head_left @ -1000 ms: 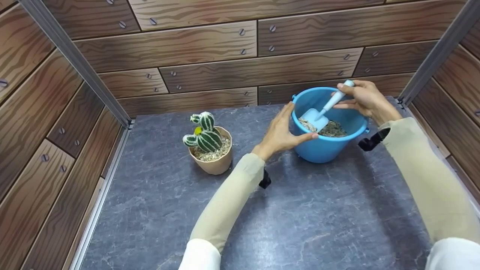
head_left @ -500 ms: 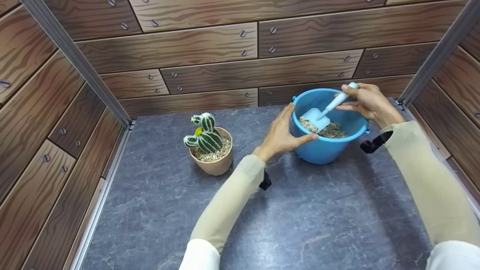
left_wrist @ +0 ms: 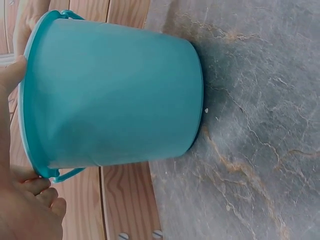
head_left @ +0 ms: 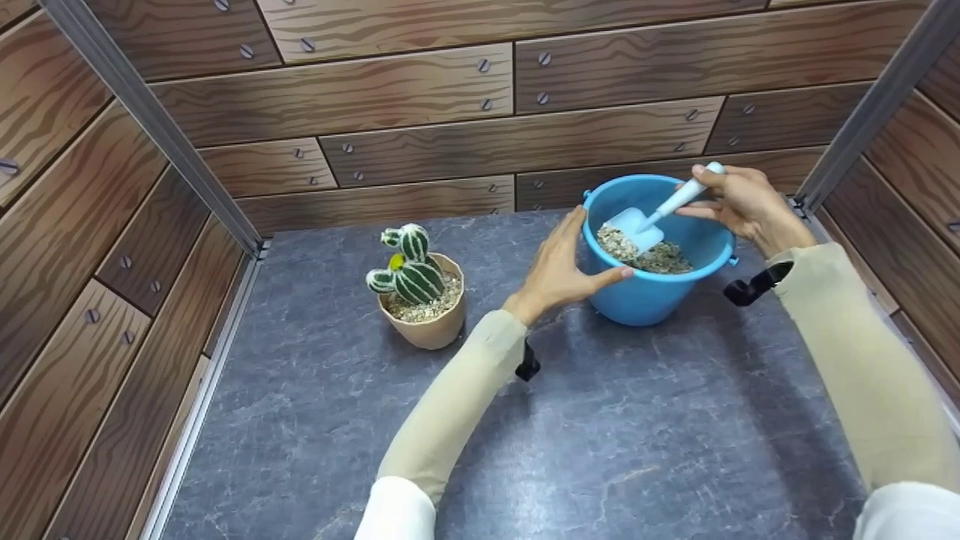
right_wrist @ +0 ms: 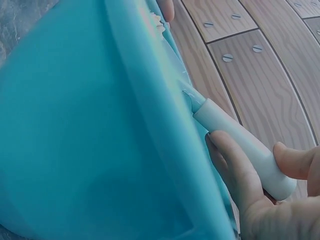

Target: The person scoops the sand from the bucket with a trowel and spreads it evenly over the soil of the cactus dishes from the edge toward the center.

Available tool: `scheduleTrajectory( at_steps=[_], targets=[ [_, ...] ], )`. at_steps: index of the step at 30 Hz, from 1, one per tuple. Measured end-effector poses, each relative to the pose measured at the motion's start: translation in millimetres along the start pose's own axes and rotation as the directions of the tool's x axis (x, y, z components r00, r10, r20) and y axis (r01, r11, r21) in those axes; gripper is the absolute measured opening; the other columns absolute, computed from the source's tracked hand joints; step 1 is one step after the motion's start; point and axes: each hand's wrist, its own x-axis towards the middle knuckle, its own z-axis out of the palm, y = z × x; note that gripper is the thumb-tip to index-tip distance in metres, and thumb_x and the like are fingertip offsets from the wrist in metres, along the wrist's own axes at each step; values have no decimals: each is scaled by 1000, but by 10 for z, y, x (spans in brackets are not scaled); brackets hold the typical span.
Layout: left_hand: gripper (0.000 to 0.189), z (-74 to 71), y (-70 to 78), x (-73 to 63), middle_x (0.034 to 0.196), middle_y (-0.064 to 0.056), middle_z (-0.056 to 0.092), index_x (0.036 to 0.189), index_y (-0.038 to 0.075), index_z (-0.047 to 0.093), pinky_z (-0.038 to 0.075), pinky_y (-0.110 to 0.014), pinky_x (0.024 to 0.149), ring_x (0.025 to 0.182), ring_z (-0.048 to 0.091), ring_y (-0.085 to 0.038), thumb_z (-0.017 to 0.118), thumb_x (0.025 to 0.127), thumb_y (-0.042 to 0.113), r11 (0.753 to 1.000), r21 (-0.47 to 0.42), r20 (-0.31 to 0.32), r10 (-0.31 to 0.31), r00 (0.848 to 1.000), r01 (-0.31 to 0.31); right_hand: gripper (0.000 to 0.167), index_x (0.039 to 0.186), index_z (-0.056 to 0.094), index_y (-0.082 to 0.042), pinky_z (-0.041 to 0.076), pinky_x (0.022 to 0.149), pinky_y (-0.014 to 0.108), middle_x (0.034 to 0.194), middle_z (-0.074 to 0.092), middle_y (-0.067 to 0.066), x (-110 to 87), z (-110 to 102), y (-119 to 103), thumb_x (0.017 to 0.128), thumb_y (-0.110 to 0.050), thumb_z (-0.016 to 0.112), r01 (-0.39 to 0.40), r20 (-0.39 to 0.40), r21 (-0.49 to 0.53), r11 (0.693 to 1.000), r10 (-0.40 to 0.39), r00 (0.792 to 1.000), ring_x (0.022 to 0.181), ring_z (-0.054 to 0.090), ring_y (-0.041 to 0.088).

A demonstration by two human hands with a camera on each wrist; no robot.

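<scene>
My right hand [head_left: 750, 201] holds a small light-blue shovel [head_left: 686, 196] by its pale handle, thumb near the handle's end and fingers beneath. The shovel slants down inside a blue bucket [head_left: 645, 300], its blade against a heap of pale grit [head_left: 618, 244] by the left wall. Darker grit lies on the bucket floor. My left hand [head_left: 555, 266] grips the bucket's rim, thumb on the near side and fingers on the left. In the left wrist view, its curled fingers [left_wrist: 47, 195] sit by the bucket's handle joint. The bucket stands upright on the table.
A potted cactus [head_left: 420, 281] with a yellow flower stands left of my left hand, its peach pot [head_left: 431, 334] filled with gravel. Wood-patterned panels [head_left: 420, 90] enclose the dark marbled table [head_left: 337, 427] at the back and sides.
My right hand has shifted slightly right, drawing the shovel's blade a little away from the left wall. More pale grit shows beside the blade. My left hand and the bucket look unmoved.
</scene>
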Motion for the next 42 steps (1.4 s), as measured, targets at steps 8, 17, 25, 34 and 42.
scheduleTrajectory(
  at_steps=[8,17,25,34,42],
  targets=[
    [119,-27,-28,-32,179,-3,20,172,15,20,24,-53,133,165,22,-28,78,85,71,1000,-4,-8,4,1000,-4,12,106,69,-5,65,91,41,98,70,12,7,24,-2,104,-17,68,-7,-3,38,999,7,1000,87,81,30],
    [115,-137,-137,-156,179,-2,22,172,20,21,27,-56,131,164,24,-27,78,86,69,998,-53,-25,-14,1000,13,12,107,67,-3,65,90,43,96,73,15,-7,80,-64,104,-15,68,-19,15,118,993,17,1000,89,81,33],
    [114,-264,-201,-296,178,-4,24,171,17,25,24,-56,132,164,24,-28,81,84,66,999,-53,-68,-8,998,5,13,106,69,-2,65,87,43,94,75,16,-31,142,-84,102,-14,70,7,1,142,990,-7,1000,87,81,32],
    [113,-376,-281,-503,177,-6,26,170,19,27,25,-56,131,163,26,-29,82,83,65,998,-54,-106,-17,994,12,13,105,68,-2,66,86,43,94,73,15,-42,257,-55,102,-15,70,35,-14,147,989,-33,999,85,81,33],
    [111,-468,-359,-693,175,-9,31,169,16,30,27,-54,131,162,30,-29,82,84,64,1000,-14,-147,22,989,-24,15,104,68,-1,66,87,42,95,71,15,-56,392,-10,101,-15,72,60,-22,147,987,-57,998,83,81,33]
  ],
)
